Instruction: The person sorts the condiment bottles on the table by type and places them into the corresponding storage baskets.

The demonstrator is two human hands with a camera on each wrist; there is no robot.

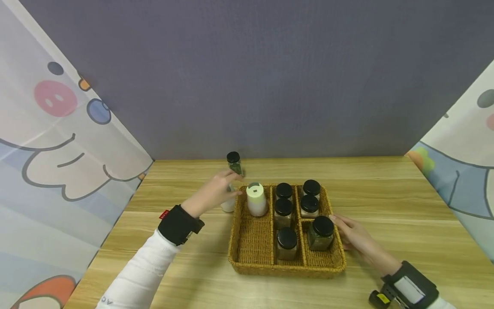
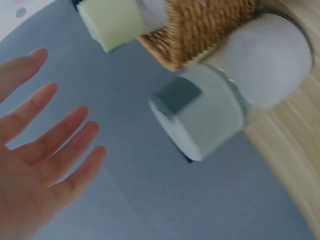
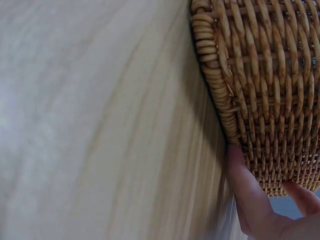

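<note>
A wicker basket with compartments stands on the table. My left hand hovers at its left rim with fingers spread and apart from any bottle in the left wrist view. Under that hand, outside the basket, stands a white shaker bottle with a grey-green cap, partly hidden in the head view. Inside the left compartment is another white shaker bottle, with a pale yellow-green cap. My right hand holds the basket's right side, one finger at the rim and one low by the base.
Three black-lidded jars line the middle compartment. Two more black-lidded jars sit back right, and a larger jar with green contents sits front right. A small black-lidded jar stands behind the left hand. A grey wall rises behind the table.
</note>
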